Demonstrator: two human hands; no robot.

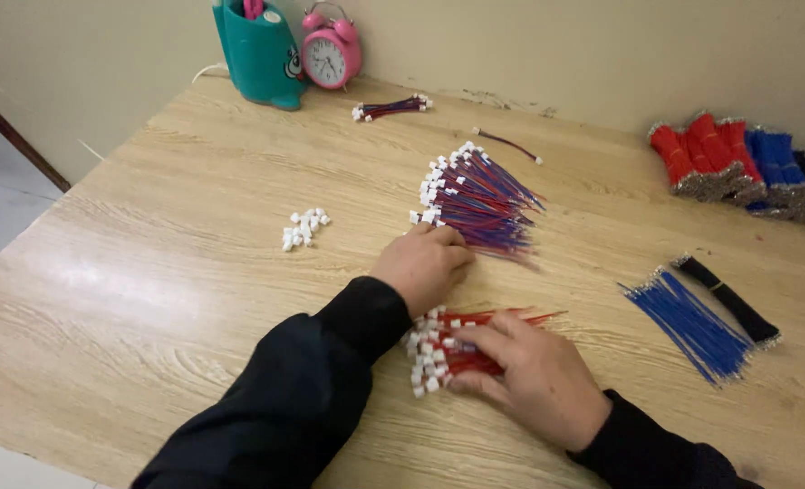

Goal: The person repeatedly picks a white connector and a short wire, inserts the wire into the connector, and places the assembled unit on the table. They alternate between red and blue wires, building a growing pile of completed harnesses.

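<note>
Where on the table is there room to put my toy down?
The left side of the table is bare, beside the small pile of white connectors. It is crowded by the fanned wires, both hands and the blue wires.

Right hand hides part of red wire bundle.

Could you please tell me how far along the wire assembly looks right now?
Done: a fan of red-and-blue wires already has white plugs. In hand: left hand touches that fan; right hand rests on plugged red wires. Left: loose white plugs, bare blue wires.
</note>
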